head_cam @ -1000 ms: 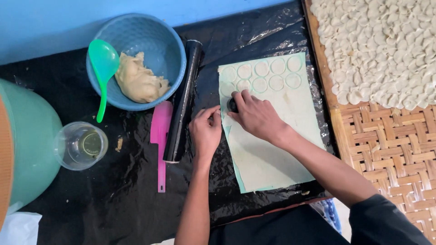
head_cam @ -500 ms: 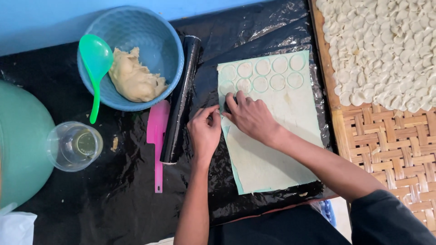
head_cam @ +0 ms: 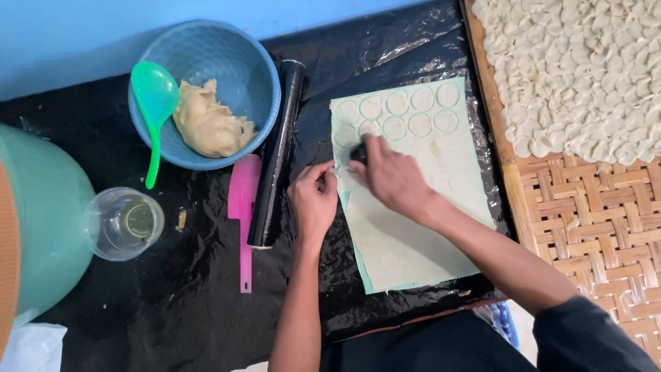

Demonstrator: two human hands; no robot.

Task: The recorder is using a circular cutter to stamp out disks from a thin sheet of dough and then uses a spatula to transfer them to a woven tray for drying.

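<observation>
While the left hand lies flat and apart, pinning the dough sheet, the right hand, clamped on a dark cutter, has shifted to a fresh spot.

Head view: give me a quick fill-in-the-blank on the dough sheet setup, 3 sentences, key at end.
1. The right hand presses a small dark cutter into the flat dough sheet, which already shows rows of ____ cut outlines.
2. The lump of dough sits in the ____ bowl.
3. The left hand rests at the sheet's edge, beside the black ____ pin.

Missing words: round; blue; rolling
</observation>
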